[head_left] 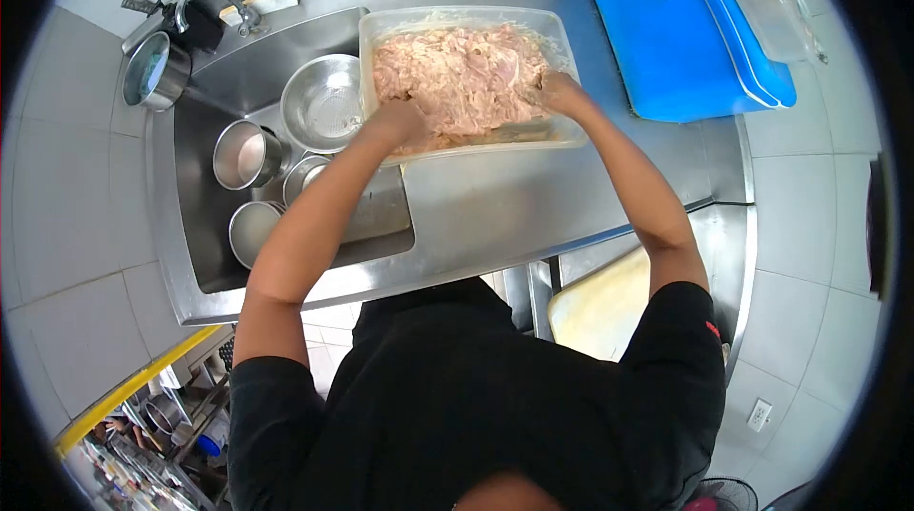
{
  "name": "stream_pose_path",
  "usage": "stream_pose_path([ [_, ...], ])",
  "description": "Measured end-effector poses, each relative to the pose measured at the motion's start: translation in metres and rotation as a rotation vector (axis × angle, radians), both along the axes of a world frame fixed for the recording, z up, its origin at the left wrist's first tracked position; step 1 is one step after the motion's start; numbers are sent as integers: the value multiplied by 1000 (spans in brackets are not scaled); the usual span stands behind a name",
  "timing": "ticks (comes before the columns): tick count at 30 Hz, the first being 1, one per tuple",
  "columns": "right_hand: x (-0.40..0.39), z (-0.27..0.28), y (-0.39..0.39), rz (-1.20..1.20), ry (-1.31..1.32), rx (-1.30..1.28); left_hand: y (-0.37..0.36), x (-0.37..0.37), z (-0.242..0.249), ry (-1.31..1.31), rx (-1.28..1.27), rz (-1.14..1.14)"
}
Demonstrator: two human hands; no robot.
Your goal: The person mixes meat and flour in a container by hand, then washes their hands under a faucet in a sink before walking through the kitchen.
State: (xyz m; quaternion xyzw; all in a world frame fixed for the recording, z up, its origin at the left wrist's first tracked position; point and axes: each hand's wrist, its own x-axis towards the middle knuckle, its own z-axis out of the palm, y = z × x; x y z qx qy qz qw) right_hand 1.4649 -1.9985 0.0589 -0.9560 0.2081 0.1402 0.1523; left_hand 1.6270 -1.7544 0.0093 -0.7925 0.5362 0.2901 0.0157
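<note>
A large translucent tub (476,154) filled with raw, pale pink meat pieces (462,73) stands on the steel counter, its left part over the sink's edge. My left hand (405,121) is in the meat at the tub's front left, its fingers sunk in and hidden. On the right side of the tub, my right hand (560,92) reaches into the meat near the right wall. Its fingertips are also buried, so what they hold cannot be made out.
Left of the tub is a steel sink (376,211) holding a perforated bowl (324,102) and several metal pots. A faucet (214,2) and another pot (157,73) are at the back left. A blue container (676,35) stands at the right, with a pale board (605,306) below the counter.
</note>
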Motion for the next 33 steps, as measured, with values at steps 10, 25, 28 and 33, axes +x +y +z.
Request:
stream_pose_path([
  [10, -12, -29, 9, -341, 398, 284, -4, -25, 51, 110, 207, -42],
  [25, 35, -60, 72, -482, 67, 1480, -20, -27, 24, 658, -296, 383],
  [28, 33, -13, 93, -502, -91, 1183, -24, -34, 47, 1493, -247, 1017],
  [33, 33, 19, 83, -654, -330, 1783, -22, -6, 107, 1697, -390, 932],
])
